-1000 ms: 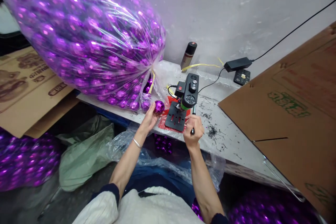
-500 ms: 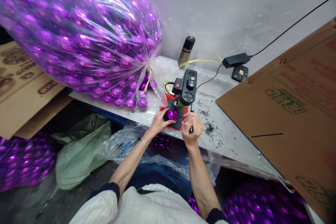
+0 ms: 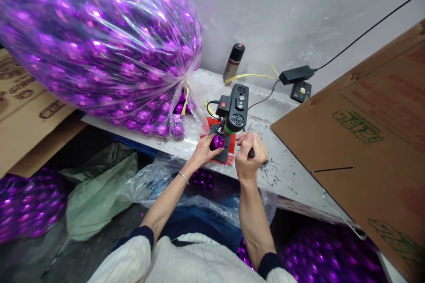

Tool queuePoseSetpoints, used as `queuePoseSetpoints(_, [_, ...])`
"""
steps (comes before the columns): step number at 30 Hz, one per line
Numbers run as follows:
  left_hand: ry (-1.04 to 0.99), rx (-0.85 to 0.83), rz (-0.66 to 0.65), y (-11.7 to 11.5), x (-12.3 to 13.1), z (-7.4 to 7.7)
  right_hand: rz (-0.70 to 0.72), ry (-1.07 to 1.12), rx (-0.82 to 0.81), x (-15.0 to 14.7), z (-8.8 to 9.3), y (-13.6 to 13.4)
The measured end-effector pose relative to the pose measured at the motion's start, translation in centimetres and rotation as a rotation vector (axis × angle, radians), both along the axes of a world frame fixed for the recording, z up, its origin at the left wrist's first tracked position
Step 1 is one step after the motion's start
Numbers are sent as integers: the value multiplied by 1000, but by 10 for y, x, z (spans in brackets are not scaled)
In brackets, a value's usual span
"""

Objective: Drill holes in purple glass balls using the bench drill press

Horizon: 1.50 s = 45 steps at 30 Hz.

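My left hand [image 3: 205, 151] is closed around a shiny purple faceted ball [image 3: 218, 142], thumb on the near side and fingers on the left. The ball rests on the dark base plate [image 3: 223, 155] of a small black bench machine [image 3: 238, 105], which looks like a mini drill press with a green ring under its head. To the right of that base, my right hand [image 3: 248, 167] makes a fist around a lever handle [image 3: 251, 153]; only its black end shows. Under the machine lies a red sheet [image 3: 231, 146].
A large clear bag of purple balls [image 3: 133, 48] fills the table's left. Behind the machine stand a spray can [image 3: 233, 63] and a power adapter [image 3: 296, 74]. Dark thin scraps [image 3: 275, 172] litter the table on the right, beside a big cardboard box [image 3: 372, 141].
My right fist has shifted right with the lever handle and appears larger. The lever's shaft, seen above the fist before, is now mostly hidden. My left hand stays on the ball.
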<state>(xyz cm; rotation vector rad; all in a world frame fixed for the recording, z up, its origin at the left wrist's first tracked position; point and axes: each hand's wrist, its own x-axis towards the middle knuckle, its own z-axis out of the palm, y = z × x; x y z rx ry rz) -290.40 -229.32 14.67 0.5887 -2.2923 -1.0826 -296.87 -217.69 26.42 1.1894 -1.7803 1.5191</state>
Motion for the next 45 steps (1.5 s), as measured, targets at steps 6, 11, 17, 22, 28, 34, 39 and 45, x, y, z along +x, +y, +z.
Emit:
queuePoseSetpoints(6, [33, 109, 45, 1, -7, 2, 21, 7, 3, 0, 0, 2])
queuePoseSetpoints(11, [81, 298, 29, -6, -4, 1, 45, 33, -18, -2, -2, 3])
queuePoseSetpoints(17, [-4, 260, 69, -18, 0, -4, 43, 55, -7, -2, -6, 4])
queuePoseSetpoints(22, [-111, 169, 83, -17, 2, -2, 44, 80, -2, -2, -6, 5])
queuePoseSetpoints(28, [-120, 17, -1, -12, 5, 3, 26, 78, 28, -2, -6, 6])
queuePoseSetpoints(34, [-74, 3, 51, -9, 3, -1, 43, 74, 24, -1, -7, 6])
queuePoseSetpoints(39, [-39, 82, 78, -8, -3, -7, 56, 85, 8, -1, -6, 6])
queuePoseSetpoints(45, [-56, 179, 96, -15, -5, -7, 51, 98, 16, 0, -5, 6])
